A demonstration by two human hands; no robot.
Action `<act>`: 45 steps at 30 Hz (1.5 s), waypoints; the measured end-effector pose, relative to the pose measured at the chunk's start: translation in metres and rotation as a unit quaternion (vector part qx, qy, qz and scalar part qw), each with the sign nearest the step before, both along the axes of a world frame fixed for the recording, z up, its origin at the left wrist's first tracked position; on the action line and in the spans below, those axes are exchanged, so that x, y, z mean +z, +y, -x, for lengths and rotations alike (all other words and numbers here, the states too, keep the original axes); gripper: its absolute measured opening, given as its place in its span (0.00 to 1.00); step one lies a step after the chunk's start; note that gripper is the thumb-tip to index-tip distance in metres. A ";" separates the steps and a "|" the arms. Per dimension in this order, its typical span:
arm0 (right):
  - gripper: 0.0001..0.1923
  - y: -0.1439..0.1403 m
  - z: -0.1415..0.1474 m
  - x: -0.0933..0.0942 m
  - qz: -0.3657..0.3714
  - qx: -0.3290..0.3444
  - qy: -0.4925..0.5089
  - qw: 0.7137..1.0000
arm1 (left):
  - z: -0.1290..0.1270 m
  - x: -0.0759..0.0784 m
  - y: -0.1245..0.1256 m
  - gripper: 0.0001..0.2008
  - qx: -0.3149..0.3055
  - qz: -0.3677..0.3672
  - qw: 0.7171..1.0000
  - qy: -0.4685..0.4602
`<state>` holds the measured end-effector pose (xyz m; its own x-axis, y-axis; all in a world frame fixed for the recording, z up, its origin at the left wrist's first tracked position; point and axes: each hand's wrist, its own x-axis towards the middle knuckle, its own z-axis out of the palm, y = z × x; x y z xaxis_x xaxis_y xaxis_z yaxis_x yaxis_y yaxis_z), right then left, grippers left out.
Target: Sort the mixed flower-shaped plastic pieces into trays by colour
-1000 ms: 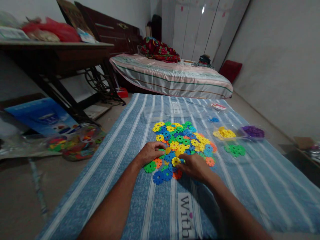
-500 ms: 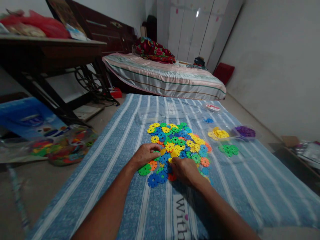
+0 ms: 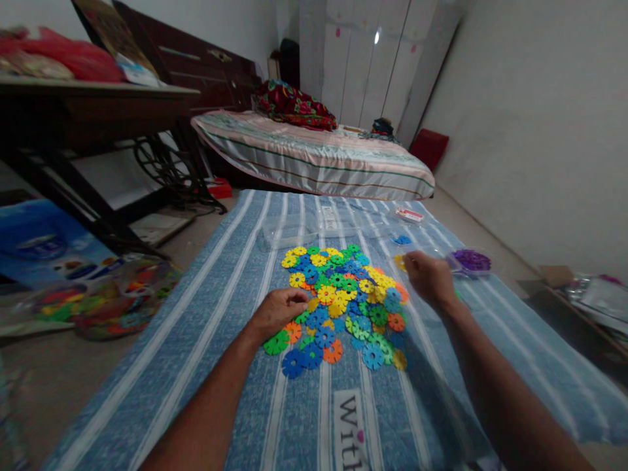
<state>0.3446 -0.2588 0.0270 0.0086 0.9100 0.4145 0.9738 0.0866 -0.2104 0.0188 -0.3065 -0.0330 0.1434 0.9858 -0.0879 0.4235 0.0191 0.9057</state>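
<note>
A striped mattress (image 3: 314,163) with a floral bundle (image 3: 294,104), a dark wooden table (image 3: 93,104), white wardrobe (image 3: 363,59), red cushion (image 3: 429,147)

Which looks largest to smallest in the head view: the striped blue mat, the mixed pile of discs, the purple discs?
1. striped blue mat
2. mixed pile of discs
3. purple discs
The purple discs lie farther away, so they may look smaller than they are.
</note>
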 end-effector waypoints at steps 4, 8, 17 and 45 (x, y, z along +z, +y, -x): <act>0.17 0.018 -0.032 0.004 -0.074 -0.083 0.040 0.993 | 0.000 -0.001 0.000 0.14 0.003 -0.002 1.000 -0.004; 0.20 0.000 -0.022 -0.024 -0.037 0.013 0.121 0.992 | 0.000 -0.005 0.002 0.15 0.006 -0.010 1.000 -0.001; 0.15 -0.048 0.060 -0.060 0.150 0.185 0.068 0.969 | -0.001 -0.005 0.001 0.15 0.017 0.007 1.000 0.004; 0.07 -0.043 0.085 -0.050 0.248 0.211 0.130 0.936 | 0.000 -0.011 0.002 0.14 0.008 -0.013 1.000 0.007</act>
<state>0.2600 -0.3019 -0.0226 -0.3532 0.9351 -0.0270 0.7854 0.2808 -0.5516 0.0184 -0.3046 -0.0439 0.1262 0.9900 -0.0638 0.4351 0.0026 0.9004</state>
